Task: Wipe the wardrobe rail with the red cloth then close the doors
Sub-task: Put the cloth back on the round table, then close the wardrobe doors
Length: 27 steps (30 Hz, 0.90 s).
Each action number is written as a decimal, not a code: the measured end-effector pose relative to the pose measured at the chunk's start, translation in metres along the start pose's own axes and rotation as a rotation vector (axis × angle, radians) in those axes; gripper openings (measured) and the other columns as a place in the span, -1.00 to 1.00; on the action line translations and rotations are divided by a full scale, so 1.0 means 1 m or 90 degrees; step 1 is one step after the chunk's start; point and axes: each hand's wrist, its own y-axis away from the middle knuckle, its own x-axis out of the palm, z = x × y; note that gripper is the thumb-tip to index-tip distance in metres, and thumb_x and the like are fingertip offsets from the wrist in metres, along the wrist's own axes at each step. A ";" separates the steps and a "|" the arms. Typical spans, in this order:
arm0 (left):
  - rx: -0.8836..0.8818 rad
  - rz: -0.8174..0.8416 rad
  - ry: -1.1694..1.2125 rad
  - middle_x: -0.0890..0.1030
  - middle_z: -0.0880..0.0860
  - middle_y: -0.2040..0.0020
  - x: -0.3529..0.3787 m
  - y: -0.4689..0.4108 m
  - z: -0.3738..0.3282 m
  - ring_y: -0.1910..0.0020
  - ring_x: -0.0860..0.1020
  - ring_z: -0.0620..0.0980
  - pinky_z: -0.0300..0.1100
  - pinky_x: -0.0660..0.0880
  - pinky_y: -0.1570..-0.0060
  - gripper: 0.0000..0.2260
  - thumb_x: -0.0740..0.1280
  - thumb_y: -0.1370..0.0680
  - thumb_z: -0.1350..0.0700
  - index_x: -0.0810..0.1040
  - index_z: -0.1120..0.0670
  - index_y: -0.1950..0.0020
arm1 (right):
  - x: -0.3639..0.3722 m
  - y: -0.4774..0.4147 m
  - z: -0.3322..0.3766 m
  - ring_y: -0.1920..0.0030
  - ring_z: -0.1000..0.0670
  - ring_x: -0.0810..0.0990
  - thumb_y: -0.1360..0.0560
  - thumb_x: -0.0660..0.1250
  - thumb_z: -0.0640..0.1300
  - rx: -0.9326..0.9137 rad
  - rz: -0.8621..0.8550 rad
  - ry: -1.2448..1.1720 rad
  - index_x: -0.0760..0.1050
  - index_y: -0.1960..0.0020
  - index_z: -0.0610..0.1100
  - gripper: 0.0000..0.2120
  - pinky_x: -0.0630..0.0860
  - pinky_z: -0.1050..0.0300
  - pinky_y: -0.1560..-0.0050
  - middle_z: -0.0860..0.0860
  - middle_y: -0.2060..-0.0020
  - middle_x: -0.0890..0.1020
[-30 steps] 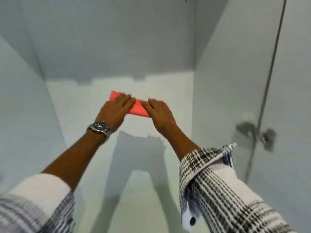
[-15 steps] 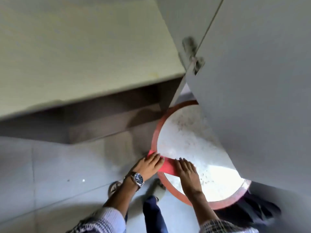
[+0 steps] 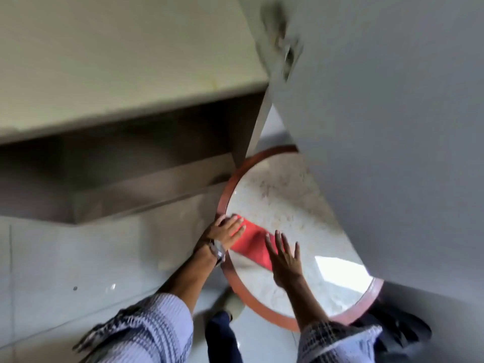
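- While red cloth [image 3: 253, 244] lies flat on round red-rimmed table [image 3: 277, 200], both hands press on it, fingers spread, gripping nothing.
- Left hand [image 3: 227, 231] on cloth's left end, watch [image 3: 218, 250] on wrist.
- Right hand [image 3: 285, 260] on right end.
- Wardrobe door [image 3: 392, 127] open, overhanging table.

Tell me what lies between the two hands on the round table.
In the head view, the red cloth spans the gap between the left hand and right hand, lying flat on the table.

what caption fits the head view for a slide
Both hands, left and right, press a red cloth flat on a round red-rimmed table beside an open wardrobe door.
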 end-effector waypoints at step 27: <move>0.429 -0.782 -0.602 0.59 0.14 -0.33 -0.705 0.148 -0.075 -0.51 0.40 0.19 0.18 0.24 -0.56 -0.58 0.09 -0.69 -0.06 0.56 0.19 -0.29 | -0.361 0.357 0.037 -0.66 -0.10 -0.10 -0.40 0.42 0.08 0.252 -1.056 -0.538 -0.17 -0.64 -0.21 0.07 0.04 -0.17 -0.59 -0.06 -0.66 -0.13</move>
